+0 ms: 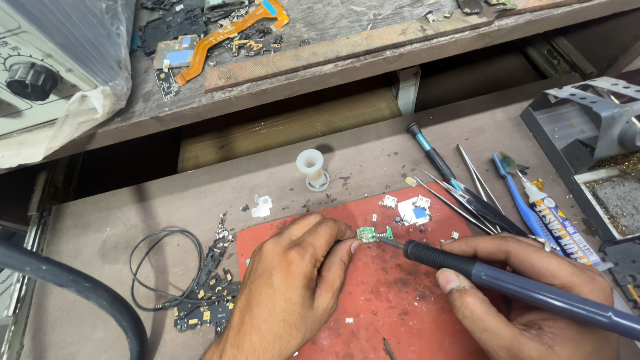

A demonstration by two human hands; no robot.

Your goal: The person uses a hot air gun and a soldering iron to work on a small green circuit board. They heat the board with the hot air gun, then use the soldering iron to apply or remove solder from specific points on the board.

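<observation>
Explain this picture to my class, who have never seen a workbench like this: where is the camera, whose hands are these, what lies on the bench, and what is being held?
The single camera sits on the person's head, looking down at their own two bare hands. The left hand pinches a small green circuit board against a red mat. The right hand holds a soldering iron like a pen, its tip at the board. Nearby lie tweezers, a screwdriver, a glue tube, an empty white spool, a coiled black wire and dark board scraps.

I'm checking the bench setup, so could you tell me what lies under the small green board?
The green board rests on the red mat. The left hand covers the mat beside it.
</observation>
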